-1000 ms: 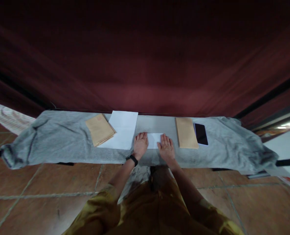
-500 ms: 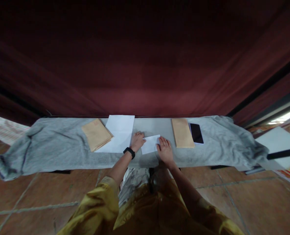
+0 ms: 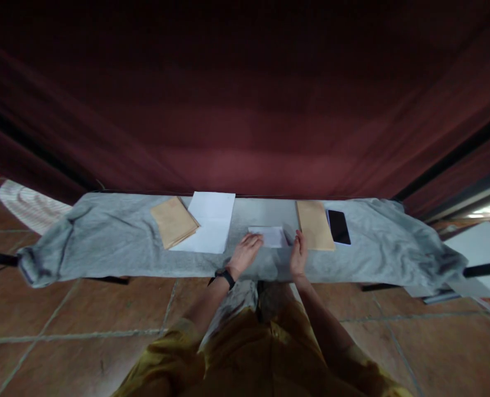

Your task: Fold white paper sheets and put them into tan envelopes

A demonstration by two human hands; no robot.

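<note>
A small folded white sheet of paper (image 3: 273,237) lies on the grey cloth in front of me. Over its left end rests my left hand (image 3: 245,253), fingers stretched out flat, with a black watch on the wrist. My right hand (image 3: 298,255) is turned on its side just off the paper's right end, fingers extended and nothing visible in them. Close beside it lies a stack of brown envelopes (image 3: 317,226). To the left are larger white sheets (image 3: 212,220), partly covered by another pile of brown envelopes (image 3: 173,222).
The grey cloth (image 3: 112,237) drapes a long narrow bench. A dark phone (image 3: 339,226) lies right of the right envelope stack. Behind the bench hangs a dark red curtain (image 3: 245,132). A white board (image 3: 480,253) stands at the far right. Tiled floor (image 3: 129,358) shows below.
My right hand has come off the paper and turned on its side. My left hand has shifted onto the paper's left end. The paper now lies flatter and narrower; the view has shifted slightly.
</note>
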